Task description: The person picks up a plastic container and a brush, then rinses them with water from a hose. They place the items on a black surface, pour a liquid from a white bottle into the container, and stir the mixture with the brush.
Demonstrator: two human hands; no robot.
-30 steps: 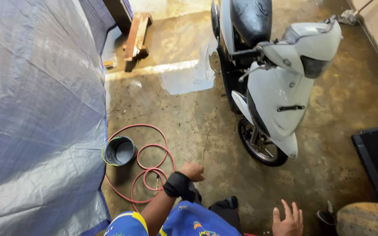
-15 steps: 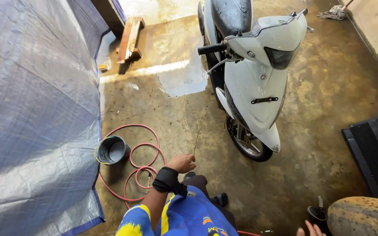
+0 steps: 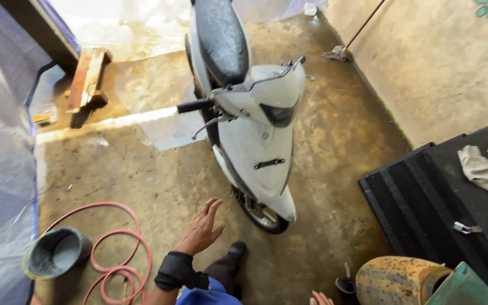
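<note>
Scooter point(image 3: 255, 130) is looming closer than before; left hand point(image 3: 201, 227) is spreading empty beside its front wheel point(image 3: 264, 214), open floor point(image 3: 142, 175) leftward.

Left hand point(image 3: 203, 227) higher, nearer scooter point(image 3: 249, 113)

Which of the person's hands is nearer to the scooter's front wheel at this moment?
Left. The left hand, open with fingers spread, hangs just left of the front wheel without touching it. The right hand shows only fingertips at the bottom edge, farther below the wheel, beside the rusty drum.
</note>
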